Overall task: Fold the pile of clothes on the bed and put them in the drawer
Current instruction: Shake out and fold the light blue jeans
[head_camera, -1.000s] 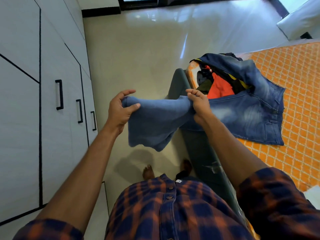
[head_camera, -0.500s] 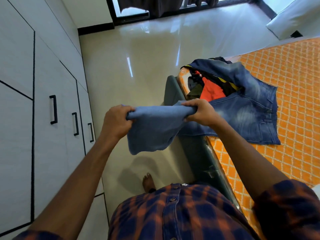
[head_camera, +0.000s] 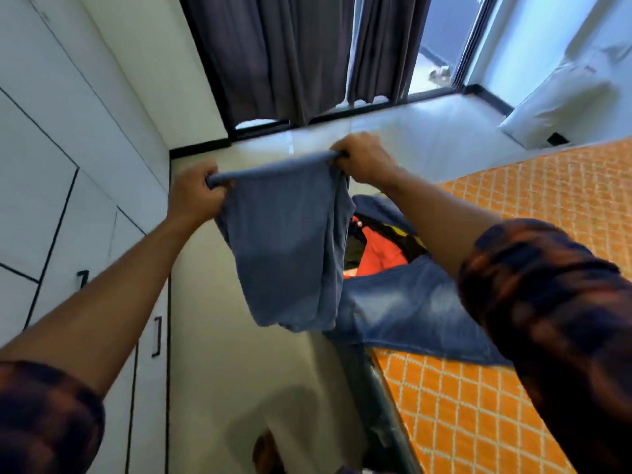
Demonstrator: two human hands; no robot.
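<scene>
Fingers (head_camera: 212, 181) of the left hand (head_camera: 193, 200) are curled tight round one rolled top corner of a blue garment (head_camera: 287, 241). The right hand (head_camera: 364, 160) grips the other corner in its closed fingers (head_camera: 340, 155). The garment hangs in the air between them, its top edge pulled taut, above the floor (head_camera: 222, 330) and just left of the bed (head_camera: 478, 412). Behind it, a pile of clothes (head_camera: 386, 278) lies on the bed's orange patterned cover: faded jeans (head_camera: 403, 309) spread on top, with a red-orange piece (head_camera: 379, 256) showing beneath. White wardrobe doors (head_camera: 51, 159) with black handles run down the left. Dark curtains (head_camera: 273, 56) hang at the far window, and a white pillow (head_camera: 564, 100) sits far right.
</scene>
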